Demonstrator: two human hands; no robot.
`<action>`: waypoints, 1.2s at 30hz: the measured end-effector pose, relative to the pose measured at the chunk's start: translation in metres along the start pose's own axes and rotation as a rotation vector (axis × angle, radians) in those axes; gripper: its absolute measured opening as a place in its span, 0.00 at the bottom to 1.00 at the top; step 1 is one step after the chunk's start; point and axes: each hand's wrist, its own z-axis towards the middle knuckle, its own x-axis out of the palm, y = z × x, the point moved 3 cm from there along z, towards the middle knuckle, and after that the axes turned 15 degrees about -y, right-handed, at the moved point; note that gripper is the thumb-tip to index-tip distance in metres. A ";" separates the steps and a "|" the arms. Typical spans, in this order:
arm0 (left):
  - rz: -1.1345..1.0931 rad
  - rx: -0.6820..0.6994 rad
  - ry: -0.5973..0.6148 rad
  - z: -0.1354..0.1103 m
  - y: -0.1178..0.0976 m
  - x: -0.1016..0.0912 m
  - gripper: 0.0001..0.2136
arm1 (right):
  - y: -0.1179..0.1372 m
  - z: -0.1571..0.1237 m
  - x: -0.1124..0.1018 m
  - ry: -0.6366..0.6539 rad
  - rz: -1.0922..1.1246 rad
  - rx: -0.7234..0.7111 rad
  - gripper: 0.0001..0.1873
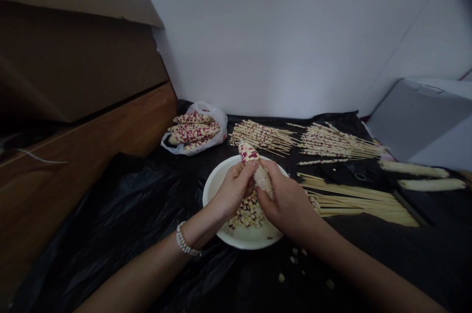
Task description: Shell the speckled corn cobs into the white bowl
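Between my two hands is a corn cob [264, 181], tilted over a white bowl [212, 182]. Its far tip still bears cream and dark-red kernels, while the nearer part is bare. My left hand [236, 187] is closed around the cob's left side, thumb pressed near the edge of the kernels. From the right, my right hand [285, 195] wraps the bare part, its thumb along the near end. Loose kernels [248, 213] lie in the bowl below. A beaded bracelet [183, 240] circles my left wrist.
A plastic bag [220, 121] of speckled corn cobs stands at the back left. Kernel-threaded skewers [324, 140] lie in two piles behind the bowl. Bare sticks [361, 202] and two stripped cobs [431, 184] are at right. Black plastic sheeting [125, 214] covers the surface; a white wall [273, 37] rises behind.
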 end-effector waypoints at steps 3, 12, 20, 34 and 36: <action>-0.023 -0.004 -0.018 -0.003 -0.001 0.001 0.17 | 0.001 0.001 -0.001 -0.003 0.019 -0.005 0.26; -0.213 -0.168 0.121 -0.005 -0.008 -0.001 0.13 | 0.002 0.002 -0.006 -0.025 -0.001 -0.021 0.26; -0.235 -0.237 0.081 -0.004 -0.008 0.000 0.10 | 0.002 -0.004 0.005 -0.098 -0.299 -0.172 0.30; -0.082 -0.259 -0.017 -0.006 -0.003 -0.002 0.08 | 0.002 -0.005 0.008 -0.044 -0.302 -0.165 0.30; -0.073 -0.240 -0.011 -0.007 -0.003 -0.002 0.08 | 0.003 -0.004 0.006 -0.023 -0.282 -0.137 0.29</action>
